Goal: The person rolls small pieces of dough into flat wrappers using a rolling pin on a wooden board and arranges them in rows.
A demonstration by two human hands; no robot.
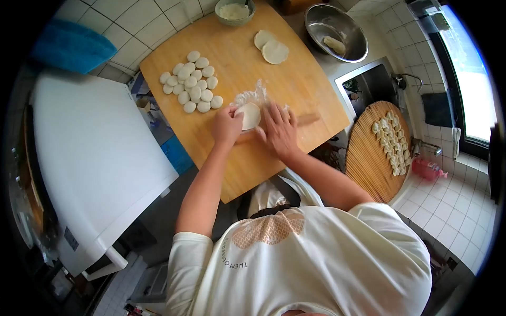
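My left hand (226, 125) pinches the left edge of a round, thin dough wrapper (250, 117) on the wooden board (311, 79). Beside it my right hand (280, 130) lies over a wooden rolling pin (309, 119), fingers bent over it; the pin's middle is hidden beneath the hand. Loose flour (252, 96) is scattered just beyond the wrapper. At the board's left sit several small flattened dough pieces (191, 83) in a cluster. Rolled wrappers (275, 52) overlap near the far edge.
A bowl of white flour (234, 11) stands at the board's far edge. To the right, a steel basin (336, 26) contains a dough piece (334, 45). A round slatted tray (366, 152) with several dumplings (392, 142) rests by the sink (363, 84). A white appliance (100, 158) borders the left.
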